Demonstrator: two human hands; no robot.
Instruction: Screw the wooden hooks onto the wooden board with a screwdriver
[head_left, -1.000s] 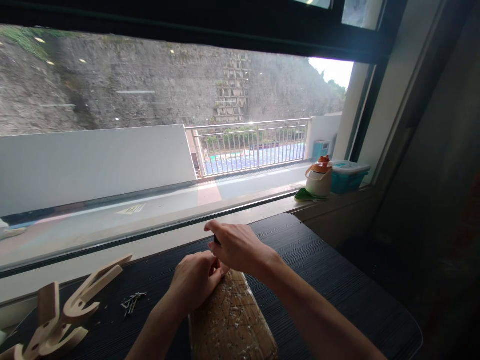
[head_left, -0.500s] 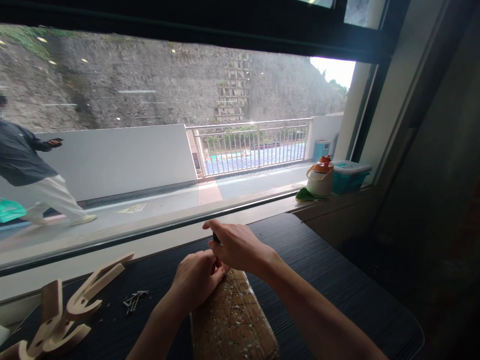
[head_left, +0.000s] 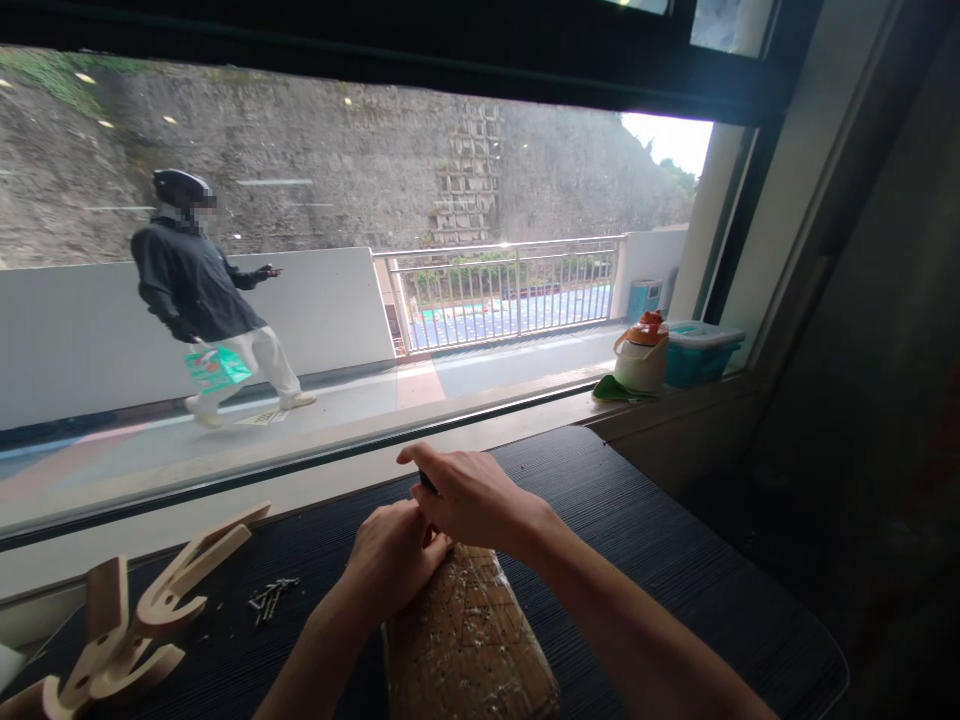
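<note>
Across the far end of a worn, tape-wrapped brown block [head_left: 469, 640], my two hands come together. My right hand [head_left: 476, 495] is closed around a black tool handle [head_left: 427, 483], of which only a small dark part shows; the tool's lower end is hidden. Just below and to the left, my left hand [head_left: 397, 550] is closed, its fingertips close under the right hand. What it pinches is covered by the fingers. The block's top is full of small holes and scratches. A small pile of screws [head_left: 271, 598] lies left of my left hand.
Several pale wooden hooks [head_left: 172, 595] lie at the left of the dark table [head_left: 637, 560]. A window stands behind the table. On its sill at right are a white jug with an orange lid [head_left: 642, 355] and a teal box [head_left: 701, 358]. Outside, a person [head_left: 199, 280] walks by.
My right hand has shifted slightly left and the black handle tilts a little more. My left hand stays in place. Outside, the person has walked to the right.
</note>
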